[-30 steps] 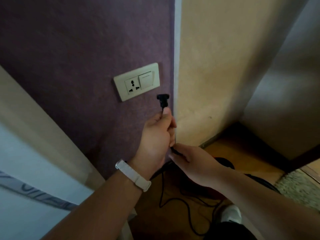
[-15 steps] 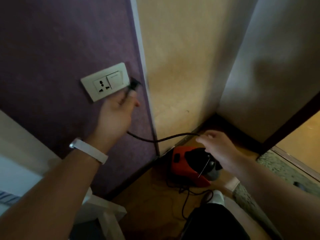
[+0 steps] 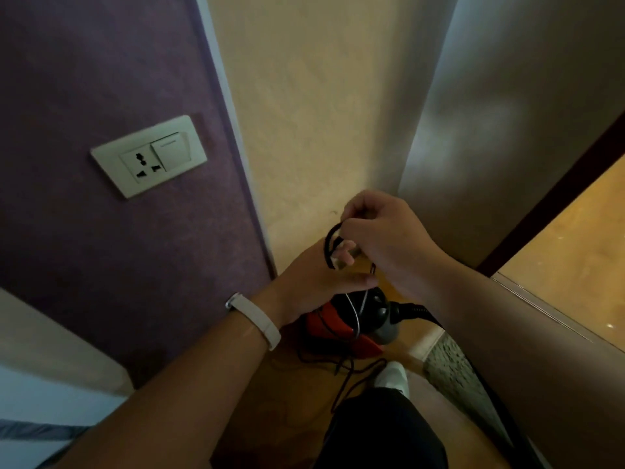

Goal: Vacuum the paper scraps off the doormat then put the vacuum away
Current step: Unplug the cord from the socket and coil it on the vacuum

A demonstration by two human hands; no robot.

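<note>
A red and black vacuum cleaner (image 3: 341,328) sits on the wooden floor in the corner, partly hidden under my hands. Its black power cord (image 3: 329,243) is looped between both hands, and more of it trails on the floor by my foot. My left hand (image 3: 314,279), with a white wristband, holds the cord loop just above the vacuum. My right hand (image 3: 382,238) pinches the same cord from above, fingers curled. The wall socket (image 3: 148,157) on the purple wall has nothing plugged in. The plug itself is hidden. A strip of speckled doormat (image 3: 453,370) shows at the lower right.
A cream wall (image 3: 314,96) meets the purple wall at a corner, and a grey door panel (image 3: 507,113) stands to the right. A black hose (image 3: 416,311) leaves the vacuum to the right. My white-shoed foot (image 3: 392,377) stands just before the vacuum. A pale surface lies at left.
My left hand came down from beside the socket to the vacuum, bringing the cord with it. My right hand rose to meet it, and the cord now forms a loop between them.
</note>
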